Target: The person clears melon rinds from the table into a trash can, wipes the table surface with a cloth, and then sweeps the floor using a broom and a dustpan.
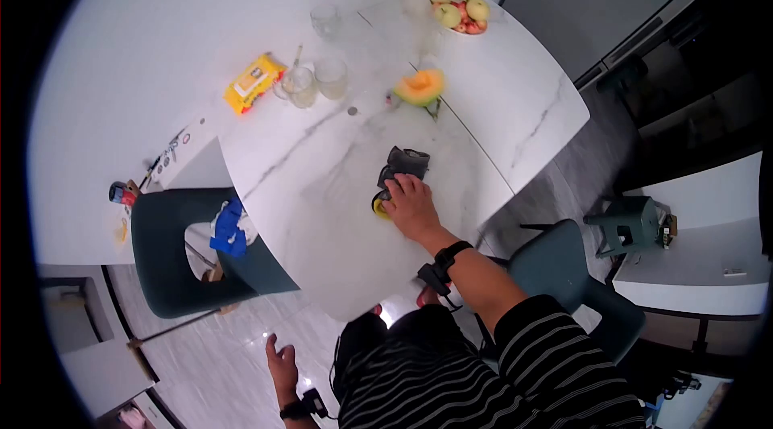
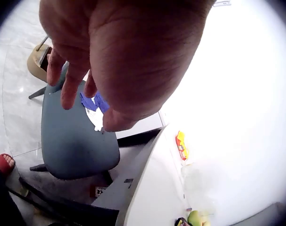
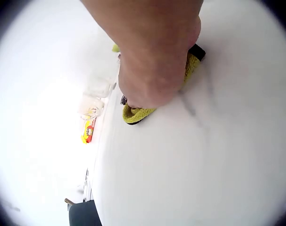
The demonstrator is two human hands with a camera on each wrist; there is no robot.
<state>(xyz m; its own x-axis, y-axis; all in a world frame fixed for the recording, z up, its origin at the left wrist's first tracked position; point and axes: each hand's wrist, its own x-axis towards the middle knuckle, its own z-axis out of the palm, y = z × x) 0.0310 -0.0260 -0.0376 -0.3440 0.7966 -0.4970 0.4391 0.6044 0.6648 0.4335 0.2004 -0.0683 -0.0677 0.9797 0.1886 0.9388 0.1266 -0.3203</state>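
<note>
My right hand (image 1: pixel 412 207) rests on the white marbled table (image 1: pixel 322 211) and grips a bunched cleaning cloth (image 1: pixel 408 161), dark grey on one side and yellow-green on the other. In the right wrist view the yellow-green fuzzy side of the cloth (image 3: pixel 139 114) shows beneath the hand (image 3: pixel 152 80), whose fingertips are hidden. Lower down and off the table, my left hand (image 1: pixel 282 364) hangs with loosely spread fingers and holds nothing. In the left wrist view that hand (image 2: pixel 133 61) overlaps a dark green chair (image 2: pixel 77 136).
Beyond the cloth lies a cut melon wedge (image 1: pixel 421 87). Several glass cups, including one (image 1: pixel 331 77), stand beside a yellow wipes pack (image 1: pixel 255 82). A bowl of fruit (image 1: pixel 463 14) sits at the back. Blue-and-white fabric (image 1: pixel 231 227) lies on the left chair; another chair (image 1: pixel 555 264) stands right.
</note>
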